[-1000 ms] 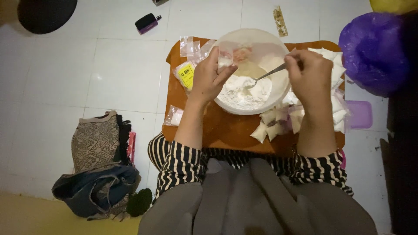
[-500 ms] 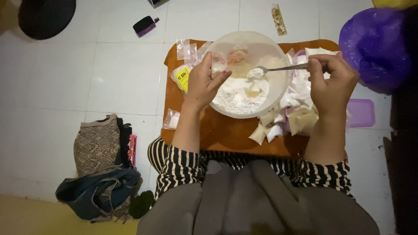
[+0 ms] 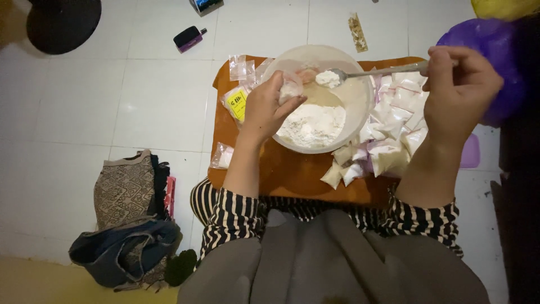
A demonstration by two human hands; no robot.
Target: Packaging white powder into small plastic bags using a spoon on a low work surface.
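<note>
My left hand (image 3: 269,108) holds a small clear plastic bag (image 3: 292,85) over the rim of a translucent bowl (image 3: 360,104) of white powder (image 3: 311,125). My right hand (image 3: 457,84) grips a metal spoon (image 3: 376,72) by the handle; its tip, heaped with powder, is level at the bag's mouth. The bowl stands on an orange board (image 3: 292,174). A pile of filled small bags (image 3: 388,138) lies on the board right of the bowl, under my right wrist.
Empty small bags and a yellow-labelled packet (image 3: 236,102) lie at the board's left edge. A purple plastic bag (image 3: 495,62) is at far right. Folded clothes and a dark bag (image 3: 132,225) sit on the white tiled floor at left. A small dark bottle (image 3: 189,38) lies farther away.
My right hand lifted the spoon out of the powder, loaded, and carried it up toward the bag in my left hand. The bowl and board look larger as the view came closer.
</note>
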